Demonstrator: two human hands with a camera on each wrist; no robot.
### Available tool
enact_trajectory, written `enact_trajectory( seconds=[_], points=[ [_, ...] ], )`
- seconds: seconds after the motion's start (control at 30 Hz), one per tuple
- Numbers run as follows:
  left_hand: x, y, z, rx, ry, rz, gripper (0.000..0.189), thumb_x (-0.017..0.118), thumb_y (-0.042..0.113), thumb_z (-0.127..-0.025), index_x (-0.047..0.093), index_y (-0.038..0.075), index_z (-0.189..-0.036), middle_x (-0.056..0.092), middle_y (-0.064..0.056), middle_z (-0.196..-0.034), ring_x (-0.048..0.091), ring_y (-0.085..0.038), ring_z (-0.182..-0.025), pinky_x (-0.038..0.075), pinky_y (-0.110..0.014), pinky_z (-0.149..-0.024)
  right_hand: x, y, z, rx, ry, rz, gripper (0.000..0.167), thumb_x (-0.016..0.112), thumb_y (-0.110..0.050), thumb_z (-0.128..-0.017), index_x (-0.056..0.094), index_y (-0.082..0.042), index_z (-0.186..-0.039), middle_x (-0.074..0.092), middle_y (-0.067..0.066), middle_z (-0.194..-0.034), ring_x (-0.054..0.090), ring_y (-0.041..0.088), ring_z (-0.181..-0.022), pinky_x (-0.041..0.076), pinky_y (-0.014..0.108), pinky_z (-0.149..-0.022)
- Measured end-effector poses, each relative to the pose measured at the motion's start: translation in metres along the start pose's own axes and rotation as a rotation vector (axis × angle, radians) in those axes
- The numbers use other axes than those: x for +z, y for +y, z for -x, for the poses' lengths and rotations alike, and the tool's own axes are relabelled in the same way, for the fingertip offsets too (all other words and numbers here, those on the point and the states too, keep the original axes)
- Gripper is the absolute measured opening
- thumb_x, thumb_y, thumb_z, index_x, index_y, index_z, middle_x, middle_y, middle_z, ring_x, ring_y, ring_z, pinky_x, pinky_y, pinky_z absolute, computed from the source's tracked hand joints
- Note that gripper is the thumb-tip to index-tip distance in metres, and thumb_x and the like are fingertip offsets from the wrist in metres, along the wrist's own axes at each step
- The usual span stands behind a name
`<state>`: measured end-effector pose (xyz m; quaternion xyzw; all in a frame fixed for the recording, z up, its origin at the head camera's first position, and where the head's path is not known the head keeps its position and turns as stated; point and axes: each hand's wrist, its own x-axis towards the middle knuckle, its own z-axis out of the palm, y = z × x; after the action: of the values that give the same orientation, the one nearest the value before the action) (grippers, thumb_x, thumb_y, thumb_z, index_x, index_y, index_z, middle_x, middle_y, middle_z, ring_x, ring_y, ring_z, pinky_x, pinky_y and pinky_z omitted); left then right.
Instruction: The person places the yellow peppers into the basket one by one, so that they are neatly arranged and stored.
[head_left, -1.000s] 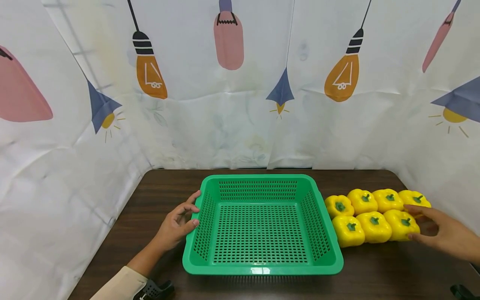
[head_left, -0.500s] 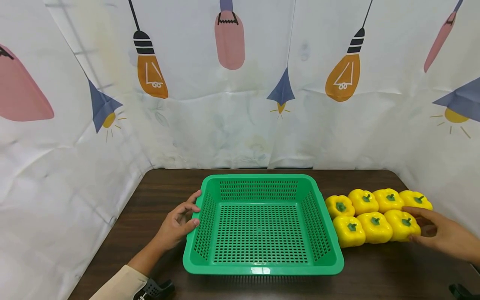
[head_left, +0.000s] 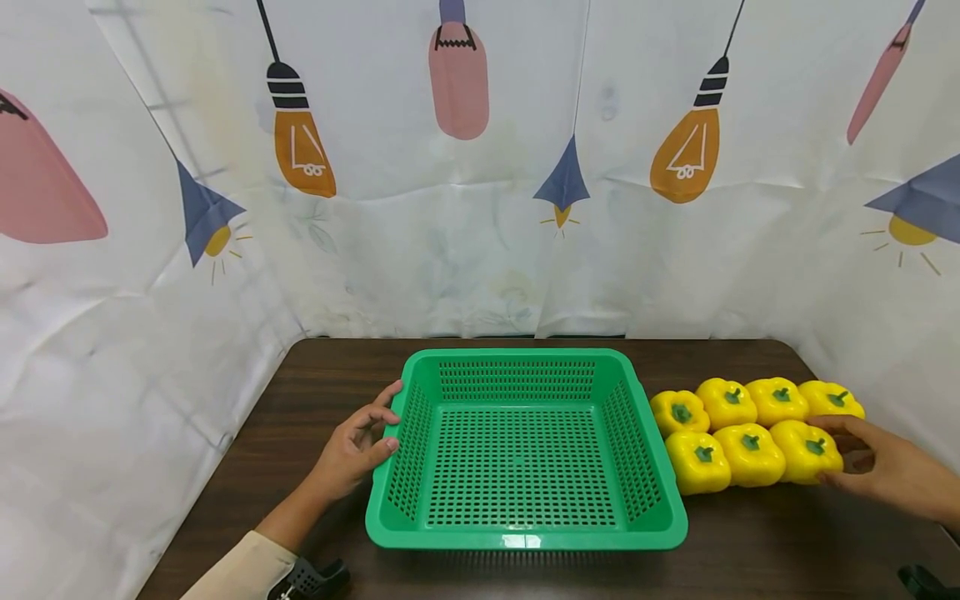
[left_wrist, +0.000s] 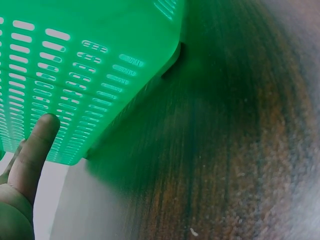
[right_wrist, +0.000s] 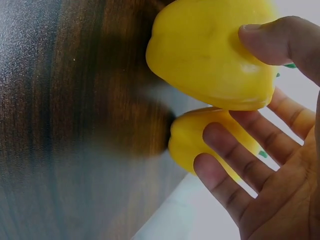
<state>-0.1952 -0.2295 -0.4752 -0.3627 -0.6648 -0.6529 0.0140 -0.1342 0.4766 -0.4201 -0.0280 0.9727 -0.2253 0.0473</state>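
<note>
Displaced slightly rightward, the rightmost front pepper (head_left: 802, 459), lower right of the frame, lies immediately left of the right hand (head_left: 896, 471), pinched between thumb and fingers.

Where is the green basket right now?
In the head view, the green basket sits near the middle of the dark table, with the left hand at its left side and the yellow peppers clustered just to its right.
</note>
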Motion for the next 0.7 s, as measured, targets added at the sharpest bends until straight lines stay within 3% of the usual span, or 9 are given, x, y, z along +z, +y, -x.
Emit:
enact_trajectory(
  seconds=[0.17,0.37,0.53,0.7],
  points=[
    [0.0,-0.001,0.0,-0.005,0.001,-0.007,0.021,0.053,-0.012,-0.097,0.049,-0.009,-0.118,0.018,-0.028,-0.165,0.018,-0.015,-0.154,0.025,-0.022,-0.117,-0.003,0.0,0.002,-0.013,0.004,-0.002,0.081,0.086,-0.021,-0.084,0.039,0.016,-0.138,0.051,0.038,-0.124,0.063,0.046,-0.099,0.059,0.043,-0.07],
    [0.001,0.001,0.0,-0.01,0.003,-0.006,0.021,0.054,-0.011,-0.098,0.05,-0.007,-0.118,0.02,-0.024,-0.166,0.018,-0.015,-0.154,0.025,-0.022,-0.117,-0.009,-0.002,0.003,-0.012,0.012,0.037,0.081,0.087,-0.025,-0.084,0.041,0.016,-0.137,0.055,0.037,-0.12,0.065,0.043,-0.095,0.058,0.034,-0.065],
    [0.0,0.002,0.0,0.021,-0.009,0.001,0.022,0.053,-0.013,-0.097,0.05,-0.008,-0.118,0.022,-0.023,-0.166,0.019,-0.017,-0.154,0.026,-0.023,-0.117,-0.015,-0.005,0.004,0.004,0.013,0.043,0.081,0.085,-0.027,-0.086,0.04,0.014,-0.14,0.054,0.034,-0.119,0.064,0.035,-0.091,0.055,0.029,-0.063],
    [0.0,0.003,-0.001,0.035,-0.014,0.012,0.022,0.052,-0.014,-0.097,0.05,-0.008,-0.118,0.022,-0.022,-0.166,0.019,-0.017,-0.154,0.025,-0.023,-0.117,-0.019,-0.008,0.007,-0.003,0.082,0.042,0.081,0.087,-0.024,-0.084,0.042,0.014,-0.139,0.054,0.036,-0.118,0.065,0.035,-0.086,0.056,0.029,-0.06]
  ],
)
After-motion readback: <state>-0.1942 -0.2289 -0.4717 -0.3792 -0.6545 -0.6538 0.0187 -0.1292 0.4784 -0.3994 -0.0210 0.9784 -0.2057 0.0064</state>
